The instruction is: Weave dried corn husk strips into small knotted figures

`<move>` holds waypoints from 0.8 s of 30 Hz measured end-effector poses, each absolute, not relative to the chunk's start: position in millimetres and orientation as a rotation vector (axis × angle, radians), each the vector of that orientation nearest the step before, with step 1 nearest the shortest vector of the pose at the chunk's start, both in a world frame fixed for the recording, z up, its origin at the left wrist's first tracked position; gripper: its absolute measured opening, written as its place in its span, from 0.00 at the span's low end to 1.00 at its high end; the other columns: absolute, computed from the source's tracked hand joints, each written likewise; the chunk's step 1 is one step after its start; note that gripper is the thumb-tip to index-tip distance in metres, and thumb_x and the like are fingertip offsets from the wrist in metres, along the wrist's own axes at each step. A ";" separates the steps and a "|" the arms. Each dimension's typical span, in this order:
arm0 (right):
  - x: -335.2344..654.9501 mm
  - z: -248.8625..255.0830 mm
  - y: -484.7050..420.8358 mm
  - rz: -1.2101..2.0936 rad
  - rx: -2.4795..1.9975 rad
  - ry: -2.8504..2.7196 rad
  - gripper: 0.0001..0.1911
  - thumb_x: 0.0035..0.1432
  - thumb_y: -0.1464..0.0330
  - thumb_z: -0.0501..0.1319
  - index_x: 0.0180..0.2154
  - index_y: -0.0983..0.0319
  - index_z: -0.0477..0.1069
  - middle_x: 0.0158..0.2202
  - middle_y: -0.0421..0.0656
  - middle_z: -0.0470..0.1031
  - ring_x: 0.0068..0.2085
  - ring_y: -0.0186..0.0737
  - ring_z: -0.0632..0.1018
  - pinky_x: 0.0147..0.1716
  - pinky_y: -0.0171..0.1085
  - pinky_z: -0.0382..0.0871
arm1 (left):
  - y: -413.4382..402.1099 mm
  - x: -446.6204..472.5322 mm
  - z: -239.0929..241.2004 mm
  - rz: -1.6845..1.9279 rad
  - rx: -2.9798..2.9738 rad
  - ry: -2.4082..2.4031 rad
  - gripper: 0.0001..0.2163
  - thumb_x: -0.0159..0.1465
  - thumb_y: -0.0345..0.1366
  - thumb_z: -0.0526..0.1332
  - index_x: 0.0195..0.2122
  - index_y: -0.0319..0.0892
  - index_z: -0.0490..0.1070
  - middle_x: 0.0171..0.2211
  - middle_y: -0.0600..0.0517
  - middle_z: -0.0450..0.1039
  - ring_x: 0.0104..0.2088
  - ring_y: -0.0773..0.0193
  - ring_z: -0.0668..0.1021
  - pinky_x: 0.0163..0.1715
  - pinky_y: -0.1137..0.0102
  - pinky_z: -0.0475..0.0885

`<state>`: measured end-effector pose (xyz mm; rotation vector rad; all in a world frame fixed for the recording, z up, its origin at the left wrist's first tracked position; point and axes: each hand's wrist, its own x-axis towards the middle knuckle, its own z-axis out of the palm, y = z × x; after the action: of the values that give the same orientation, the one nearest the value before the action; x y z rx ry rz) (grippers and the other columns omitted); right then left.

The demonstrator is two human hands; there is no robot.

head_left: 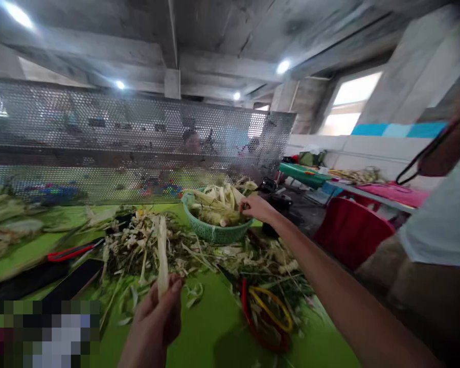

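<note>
In my left hand [163, 306], a long pale plant stalk [162, 250] is pinched between thumb and fingers and stands nearly upright. My right hand [256, 208] reaches out to the right side of a green plastic basket [218, 232]. Its fingers are closed at the pale cut stalks [220, 197] heaped in there; what they grip, if anything, is hidden. Between the left hand and the basket lies a pile of plant trimmings [141, 245]. Scissors with red and yellow handles [270, 301] lie nearer to me, partly under scraps.
A red-edged tool [74, 250] and a dark flat object [72, 283] lie on the left of the green tabletop [199, 327]. A perforated metal screen [138, 148] stands behind. To the right are a red chair [352, 232] and a person in a light shirt [440, 220].
</note>
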<state>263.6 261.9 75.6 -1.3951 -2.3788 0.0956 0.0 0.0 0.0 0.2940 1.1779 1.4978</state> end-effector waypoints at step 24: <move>254.8 91.9 232.4 0.149 -0.999 -2.153 0.04 0.57 0.66 0.53 0.32 0.60 0.62 0.30 0.40 0.65 0.33 0.38 0.68 0.36 0.36 0.61 | 267.0 38.7 52.3 0.849 2.206 1.250 0.17 0.59 0.47 0.57 0.32 0.38 0.76 0.28 0.50 0.76 0.31 0.62 0.75 0.32 0.73 0.68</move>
<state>254.8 232.4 91.9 -0.9987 -2.1532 0.1493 38.7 267.0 52.3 2.2063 1.2504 0.8492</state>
